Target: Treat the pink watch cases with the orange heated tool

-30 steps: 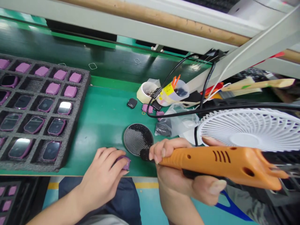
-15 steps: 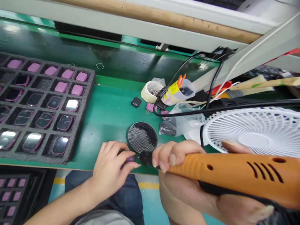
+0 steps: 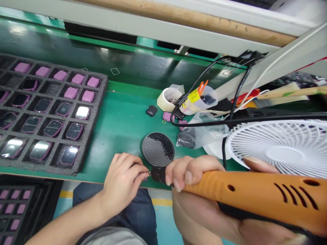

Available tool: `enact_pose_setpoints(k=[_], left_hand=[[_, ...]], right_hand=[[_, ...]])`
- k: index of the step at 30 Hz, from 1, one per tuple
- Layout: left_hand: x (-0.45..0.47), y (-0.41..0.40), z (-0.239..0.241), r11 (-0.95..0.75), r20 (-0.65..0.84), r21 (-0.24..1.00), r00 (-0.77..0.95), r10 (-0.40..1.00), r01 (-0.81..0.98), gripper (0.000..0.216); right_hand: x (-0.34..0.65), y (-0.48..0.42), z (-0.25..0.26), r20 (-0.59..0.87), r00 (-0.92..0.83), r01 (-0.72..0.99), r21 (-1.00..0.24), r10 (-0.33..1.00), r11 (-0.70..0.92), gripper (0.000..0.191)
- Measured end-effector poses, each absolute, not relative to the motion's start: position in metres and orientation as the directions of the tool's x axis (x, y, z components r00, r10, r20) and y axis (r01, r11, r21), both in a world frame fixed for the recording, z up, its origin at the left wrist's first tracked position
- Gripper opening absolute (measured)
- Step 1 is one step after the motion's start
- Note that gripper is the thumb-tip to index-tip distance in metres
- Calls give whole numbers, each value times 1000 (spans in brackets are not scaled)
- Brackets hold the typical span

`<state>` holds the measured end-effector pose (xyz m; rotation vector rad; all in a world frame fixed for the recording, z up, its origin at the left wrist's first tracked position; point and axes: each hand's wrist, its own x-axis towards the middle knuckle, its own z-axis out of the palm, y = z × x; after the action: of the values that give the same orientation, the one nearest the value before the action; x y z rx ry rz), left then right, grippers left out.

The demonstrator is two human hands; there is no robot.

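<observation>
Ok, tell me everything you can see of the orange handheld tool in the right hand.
The orange handheld tool has a plastic-looking body with slanted vent slots, round holes and a black strip along its underside. It lies roughly level, its far end running out of view at the right edge. The right hand wraps around the body. A round black tip projects past the fingers, close to the left hand, above the green bench mat.
</observation>
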<state>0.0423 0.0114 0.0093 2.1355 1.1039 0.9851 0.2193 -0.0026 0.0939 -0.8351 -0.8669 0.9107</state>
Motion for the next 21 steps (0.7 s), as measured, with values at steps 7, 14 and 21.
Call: enact_pose_setpoints(k=[7, 14, 21], left_hand=[[43, 11, 10, -514, 348, 723, 400, 848, 462, 10], [43, 11, 9, -523, 358, 713, 399, 844, 467, 10], [34, 8, 9, -528, 348, 706, 418, 839, 472, 23]], right_hand=[[219, -2, 92, 268, 357, -289, -879, 895, 379, 47], [217, -3, 90, 275, 349, -274, -884, 896, 379, 46], [222, -3, 94, 258, 364, -265, -893, 895, 365, 51]])
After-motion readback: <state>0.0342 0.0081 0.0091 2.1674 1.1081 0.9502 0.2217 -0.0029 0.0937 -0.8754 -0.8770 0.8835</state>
